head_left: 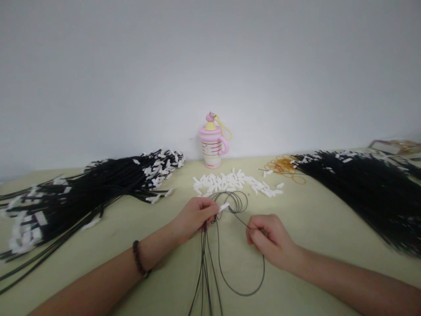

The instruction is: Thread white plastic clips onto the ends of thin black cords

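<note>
My left hand (201, 213) is closed, pinching a small white plastic piece (224, 206) between thumb and finger. Several thin black cords (204, 263) also run through this hand and hang toward the front of the table. My right hand (268, 239) pinches one black cord (241, 220) a little to the right. That cord stretches taut to the far end of the white piece, and its slack drops in a wide loop between the hands. Coiled loops of cord (244, 199) lie just beyond my left fingers.
Loose white pieces (226, 181) are heaped behind my hands. A pink and cream cup-shaped container (212, 147) stands against the wall. Bundles of black cords with white ends lie at left (98, 188) and right (362, 193). Orange rubber bands (283, 166) lie near the right bundle.
</note>
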The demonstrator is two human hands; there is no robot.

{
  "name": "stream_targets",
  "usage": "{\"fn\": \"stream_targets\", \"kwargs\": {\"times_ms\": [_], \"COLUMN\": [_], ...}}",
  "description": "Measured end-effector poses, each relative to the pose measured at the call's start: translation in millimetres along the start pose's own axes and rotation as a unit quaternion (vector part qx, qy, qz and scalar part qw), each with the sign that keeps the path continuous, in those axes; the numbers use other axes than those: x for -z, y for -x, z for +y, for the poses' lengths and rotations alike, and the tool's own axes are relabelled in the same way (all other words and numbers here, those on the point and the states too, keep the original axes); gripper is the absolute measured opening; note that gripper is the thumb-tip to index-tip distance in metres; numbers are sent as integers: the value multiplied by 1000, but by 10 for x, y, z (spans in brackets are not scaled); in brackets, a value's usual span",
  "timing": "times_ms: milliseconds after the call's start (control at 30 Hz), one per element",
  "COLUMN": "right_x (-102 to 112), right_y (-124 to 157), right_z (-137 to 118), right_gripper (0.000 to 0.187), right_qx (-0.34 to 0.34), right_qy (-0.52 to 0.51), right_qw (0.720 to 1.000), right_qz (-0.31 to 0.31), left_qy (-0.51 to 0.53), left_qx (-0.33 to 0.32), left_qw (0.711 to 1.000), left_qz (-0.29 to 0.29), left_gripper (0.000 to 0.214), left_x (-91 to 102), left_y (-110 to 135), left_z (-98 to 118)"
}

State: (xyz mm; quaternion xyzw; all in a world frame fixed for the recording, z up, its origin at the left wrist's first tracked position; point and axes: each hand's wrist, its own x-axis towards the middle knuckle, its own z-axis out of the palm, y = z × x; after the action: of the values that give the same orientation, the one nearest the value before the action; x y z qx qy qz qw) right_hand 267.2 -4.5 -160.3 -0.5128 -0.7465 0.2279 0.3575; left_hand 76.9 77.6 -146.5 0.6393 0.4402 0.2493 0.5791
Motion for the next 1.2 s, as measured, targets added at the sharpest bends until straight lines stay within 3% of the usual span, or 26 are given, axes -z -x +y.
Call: {"fn": "stream_targets", "kwargs": {"times_ms": [167,300,567,833,1200], "right_x": [-26,-60,-111,-90,-116], "right_y": [-16,-25,56,16,0], "right_z": [17,-6,-34,-72,-99], "right_gripper": [18,13,13,15,15], "right_qx": [-10,22,103,195,200], "right_qy": [25,67,145,144,143], "right_qw": [999,997,984,970,969], "right_qz": [-19,-36,-5,-12,-29], "left_qy": [-15,-29,-115,-114,-128], "left_qx": [-1,-11,-25,-34,-67], "left_qw": [1000,999,979,979,975], "left_qz": [-5,-30,-166,-166,-167], "left_gripper": [23,22,20,21,21], "left_x": [8,32,68,33,32], "left_y": [-3,13,53,66,61], "left_z": [-8,-8,42,50,42]}}
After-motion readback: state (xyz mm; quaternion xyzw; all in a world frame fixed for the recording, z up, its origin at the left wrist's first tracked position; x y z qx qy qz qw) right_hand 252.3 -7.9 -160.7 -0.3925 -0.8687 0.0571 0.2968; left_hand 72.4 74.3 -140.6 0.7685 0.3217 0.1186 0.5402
